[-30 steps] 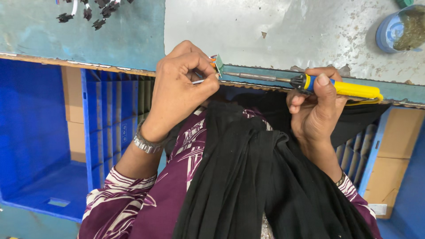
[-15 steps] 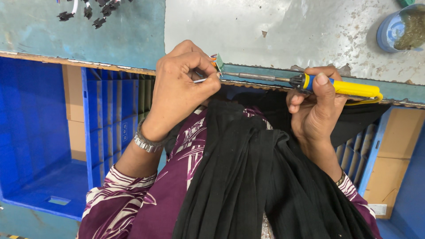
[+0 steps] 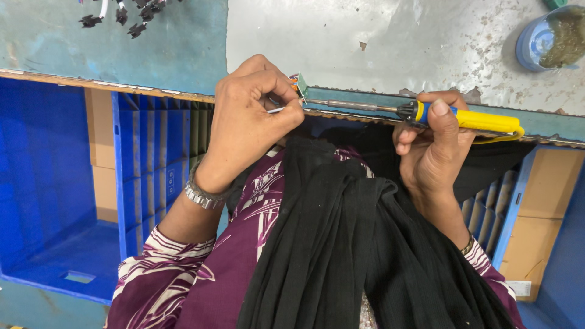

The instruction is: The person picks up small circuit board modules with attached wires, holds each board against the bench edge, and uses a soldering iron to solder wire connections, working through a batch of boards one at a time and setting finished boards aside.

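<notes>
Nothing much has moved since the earlier frames: both hands hold the same pose at the bench edge, only tiny shifts. Left hand is curled closed, fingertips pinching a small green circuit board with orange bits at the table lip, plus a thin silvery wire sticking out between thumb and forefinger, probably solder. Right hand is wrapped closed around the yellow-handled soldering iron, thumb on top of the grip near the black-and-blue collar. Iron lies nearly level along the table edge, its metal shaft running left with the tip at the board, touching or just beside it, can't tell which. Metal watch band on the left wrist, thin bangle on the right wrist. Purple patterned sleeves and a black scarf fill the bottom centre. Worn grey-blue work table on top; small black connectors with wires at its top left, blue bowl at top right. Blue plastic crates and cardboard boxes sit under the table on both sides.
</notes>
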Demonstrator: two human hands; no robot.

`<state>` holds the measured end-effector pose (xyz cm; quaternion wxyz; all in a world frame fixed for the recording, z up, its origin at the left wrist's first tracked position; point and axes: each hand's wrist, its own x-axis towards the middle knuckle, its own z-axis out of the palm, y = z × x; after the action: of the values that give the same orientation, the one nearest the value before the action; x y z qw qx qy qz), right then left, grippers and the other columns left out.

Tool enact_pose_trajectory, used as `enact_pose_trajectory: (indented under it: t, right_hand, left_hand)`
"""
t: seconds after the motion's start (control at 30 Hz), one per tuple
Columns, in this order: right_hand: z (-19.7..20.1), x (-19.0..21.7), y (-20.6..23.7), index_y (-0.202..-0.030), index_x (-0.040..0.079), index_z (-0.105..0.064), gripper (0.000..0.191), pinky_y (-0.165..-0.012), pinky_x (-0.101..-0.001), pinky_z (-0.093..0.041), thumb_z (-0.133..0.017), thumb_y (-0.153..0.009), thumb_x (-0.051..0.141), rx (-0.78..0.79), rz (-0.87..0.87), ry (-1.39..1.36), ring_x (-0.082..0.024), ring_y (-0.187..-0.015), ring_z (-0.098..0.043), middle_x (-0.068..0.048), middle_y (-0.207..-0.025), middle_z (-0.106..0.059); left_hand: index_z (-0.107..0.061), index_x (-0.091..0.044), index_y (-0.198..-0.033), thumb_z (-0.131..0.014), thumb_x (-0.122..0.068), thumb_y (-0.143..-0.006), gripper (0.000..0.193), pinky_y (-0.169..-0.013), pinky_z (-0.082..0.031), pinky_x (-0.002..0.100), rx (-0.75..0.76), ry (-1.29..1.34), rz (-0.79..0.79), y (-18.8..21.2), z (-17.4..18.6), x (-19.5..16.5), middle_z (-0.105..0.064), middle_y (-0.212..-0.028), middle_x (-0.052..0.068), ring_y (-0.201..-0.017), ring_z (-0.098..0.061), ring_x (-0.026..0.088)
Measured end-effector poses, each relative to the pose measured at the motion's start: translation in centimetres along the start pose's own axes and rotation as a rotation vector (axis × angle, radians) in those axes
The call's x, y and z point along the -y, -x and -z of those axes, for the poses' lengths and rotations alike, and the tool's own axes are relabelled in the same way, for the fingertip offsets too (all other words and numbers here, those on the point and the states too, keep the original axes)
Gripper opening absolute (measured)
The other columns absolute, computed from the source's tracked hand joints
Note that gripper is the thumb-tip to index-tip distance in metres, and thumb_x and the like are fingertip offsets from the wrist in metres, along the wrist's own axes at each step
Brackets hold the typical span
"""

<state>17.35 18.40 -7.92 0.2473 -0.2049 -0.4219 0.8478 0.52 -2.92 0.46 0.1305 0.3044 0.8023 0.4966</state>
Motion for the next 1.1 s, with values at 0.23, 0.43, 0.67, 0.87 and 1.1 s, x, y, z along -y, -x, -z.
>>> enact_pose_trajectory:
  t: [0.23,0.43,0.67,0.87,1.1]
  right_hand:
    - [-0.01,-0.11,-0.04,-0.112,-0.001,-0.057,0.023,-0.051,-0.0272,-0.046,-0.064,-0.112,0.021,-0.013,-0.002,-0.007,-0.013,-0.061,-0.056,-0.009,-0.082,-0.061]
    - [-0.01,-0.06,-0.19,-0.113,0.0,-0.058,0.023,-0.051,-0.0267,-0.045,-0.064,-0.111,0.021,-0.037,-0.012,-0.011,-0.013,-0.06,-0.056,-0.009,-0.082,-0.06]
    - [-0.05,-0.03,-0.21,-0.111,-0.001,-0.058,0.025,-0.052,-0.0265,-0.045,-0.066,-0.111,0.022,-0.014,-0.02,-0.009,-0.013,-0.061,-0.056,-0.009,-0.083,-0.061]
    - [-0.05,-0.07,-0.29,-0.111,-0.001,-0.057,0.025,-0.052,-0.0266,-0.046,-0.066,-0.111,0.022,0.004,-0.016,-0.011,-0.013,-0.062,-0.056,-0.009,-0.084,-0.061]
    - [-0.02,0.0,-0.27,-0.111,-0.001,-0.056,0.024,-0.053,-0.0269,-0.047,-0.065,-0.112,0.021,0.024,-0.021,-0.011,-0.014,-0.061,-0.056,-0.009,-0.082,-0.06]
  left_hand:
    - [-0.071,0.003,-0.081,-0.074,0.001,-0.081,0.004,-0.059,-0.057,0.023,0.016,0.009,0.041,-0.04,0.03,-0.1,-0.068,-0.094,0.007,-0.069,-0.071,0.011]
    - [-0.07,0.003,-0.082,-0.074,0.0,-0.082,0.005,-0.062,-0.059,0.023,0.024,-0.01,0.027,-0.08,0.22,0.04,-0.068,-0.094,0.007,-0.072,-0.073,0.011]
    - [-0.07,0.004,-0.083,-0.075,0.0,-0.082,0.006,-0.066,-0.06,0.024,0.029,-0.033,-0.007,-0.05,0.31,0.12,-0.067,-0.094,0.008,-0.074,-0.073,0.013]
    - [-0.07,0.003,-0.085,-0.075,0.0,-0.083,0.006,-0.07,-0.062,0.025,0.027,-0.067,-0.053,-0.04,0.56,-0.03,-0.068,-0.095,0.009,-0.077,-0.074,0.015]
    - [-0.068,0.003,-0.086,-0.075,0.001,-0.084,0.007,-0.069,-0.062,0.026,0.034,-0.096,-0.103,0.13,0.67,-0.32,-0.067,-0.095,0.009,-0.079,-0.072,0.016]
